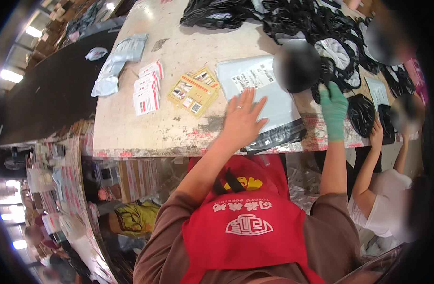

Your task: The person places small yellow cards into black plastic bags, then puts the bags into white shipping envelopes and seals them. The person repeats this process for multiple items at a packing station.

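My bare left hand (245,120) lies flat with fingers spread on a light grey plastic mailing bag (278,106). A white printed label (253,75) is stuck on the bag's far part, and a black strip (279,135) runs along its near edge. In a green glove, my right hand (334,111) reaches right of the bag, fingers closed on a black, soft-looking item (325,71). A round blur hides part of that item and the bag's far right corner. Left of the bag lie yellow printed cards (193,92) and white-and-red cards (147,90).
Black items with pale linings (335,52) heap across the far right. Filled grey mailing bags (117,64) lie at the table's left side, beside a dark belt-like surface (46,94). On the right, a co-worker's hand (377,135) touches a black bundle (361,115); another person's arm shows beyond.
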`<state>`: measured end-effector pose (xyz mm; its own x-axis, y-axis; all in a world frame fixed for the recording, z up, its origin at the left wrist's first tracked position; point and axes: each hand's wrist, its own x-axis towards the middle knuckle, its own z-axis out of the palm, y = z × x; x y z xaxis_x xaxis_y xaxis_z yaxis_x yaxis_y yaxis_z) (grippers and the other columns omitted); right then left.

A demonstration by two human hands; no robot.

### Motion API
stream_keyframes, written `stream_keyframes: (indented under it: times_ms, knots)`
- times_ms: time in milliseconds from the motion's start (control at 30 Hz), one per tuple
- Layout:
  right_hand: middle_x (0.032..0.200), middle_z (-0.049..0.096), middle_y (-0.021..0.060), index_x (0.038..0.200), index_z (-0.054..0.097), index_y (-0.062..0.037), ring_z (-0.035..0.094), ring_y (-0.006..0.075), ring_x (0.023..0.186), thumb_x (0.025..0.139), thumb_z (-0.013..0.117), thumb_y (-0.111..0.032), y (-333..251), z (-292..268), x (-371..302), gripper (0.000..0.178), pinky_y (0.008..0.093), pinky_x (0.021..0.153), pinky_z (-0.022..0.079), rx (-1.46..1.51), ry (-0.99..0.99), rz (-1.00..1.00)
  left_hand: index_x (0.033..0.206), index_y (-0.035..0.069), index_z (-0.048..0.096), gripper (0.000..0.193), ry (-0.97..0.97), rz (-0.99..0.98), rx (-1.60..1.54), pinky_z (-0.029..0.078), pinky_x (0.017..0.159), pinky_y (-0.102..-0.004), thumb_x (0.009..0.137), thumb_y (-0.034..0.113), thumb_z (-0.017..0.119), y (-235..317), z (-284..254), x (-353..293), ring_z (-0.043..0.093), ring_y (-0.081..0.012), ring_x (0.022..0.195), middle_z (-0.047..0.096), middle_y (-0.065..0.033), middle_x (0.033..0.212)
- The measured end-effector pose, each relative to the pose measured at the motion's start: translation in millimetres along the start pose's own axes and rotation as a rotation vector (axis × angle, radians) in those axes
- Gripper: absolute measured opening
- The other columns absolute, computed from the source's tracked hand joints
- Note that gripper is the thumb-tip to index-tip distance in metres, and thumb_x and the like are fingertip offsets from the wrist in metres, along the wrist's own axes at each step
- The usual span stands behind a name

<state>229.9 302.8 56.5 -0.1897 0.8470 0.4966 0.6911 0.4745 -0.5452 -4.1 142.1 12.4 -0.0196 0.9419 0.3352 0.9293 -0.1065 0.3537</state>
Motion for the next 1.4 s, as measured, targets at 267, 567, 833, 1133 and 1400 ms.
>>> stream_keyframes:
  times_ms: [267, 567, 833, 1133, 1400]
  knots:
    - [0.1, 0.065, 0.0078, 0.12, 0.058, 0.0088, 0.058, 0.0102, 0.088, 0.092, 0.066, -0.015, -97, -29, -57, 0.038, 0.0256, 0.077, 0.049, 0.595, 0.177, 0.194, 0.137, 0.011, 0.052, 0.05, -0.197, 0.118, -0.297, 0.029, 0.113, -0.0514, 0.09, 0.022, 0.062, -16, -1, -9, 0.041, -0.0354, 0.137, 0.046, -0.02, 0.145]
    - [0.102, 0.066, 0.0086, 0.118, 0.058, -0.0014, 0.069, 0.0194, 0.083, 0.096, 0.059, -0.025, -120, 66, -68, 0.033, 0.0271, 0.072, 0.056, 1.121, -0.474, 0.653, 0.139, -0.002, 0.048, 0.058, 0.159, -0.397, 0.291, 0.024, 0.116, -0.0503, 0.093, 0.032, 0.059, -170, -28, -33, 0.038, -0.0307, 0.14, 0.046, -0.0186, 0.147]
    - [0.092, 0.069, 0.0091, 0.112, 0.063, 0.0015, 0.067, 0.0145, 0.087, 0.091, 0.063, -0.009, -137, 61, -89, 0.023, 0.0265, 0.071, 0.052, 0.707, -0.318, 0.036, 0.119, 0.01, 0.067, 0.029, 0.238, -0.372, 0.196, 0.028, 0.113, -0.0487, 0.094, 0.02, 0.056, -162, -21, -34, 0.051, -0.0232, 0.13, 0.061, -0.0071, 0.133]
    - [0.114, 0.066, 0.0123, 0.127, 0.057, -0.0068, 0.06, 0.0305, 0.112, 0.083, 0.069, -0.013, -174, 45, -82, 0.047, 0.0435, 0.098, 0.046, 0.284, -0.259, -0.559, 0.112, 0.004, 0.07, 0.023, 0.133, -0.124, -0.827, 0.047, 0.092, -0.0359, 0.093, 0.005, 0.057, -87, -76, -62, 0.061, -0.0289, 0.096, 0.068, -0.0133, 0.111]
    - [0.075, 0.066, 0.0133, 0.101, 0.067, 0.0012, 0.057, 0.0181, 0.061, 0.09, 0.067, -0.015, -136, 52, -95, 0.02, 0.03, 0.061, 0.047, 0.534, -0.499, -0.094, 0.143, 0.003, 0.044, 0.056, 0.042, -0.178, 0.132, 0.03, 0.113, -0.045, 0.097, 0.033, 0.055, -141, -52, -47, 0.034, -0.0342, 0.141, 0.04, -0.0215, 0.149]
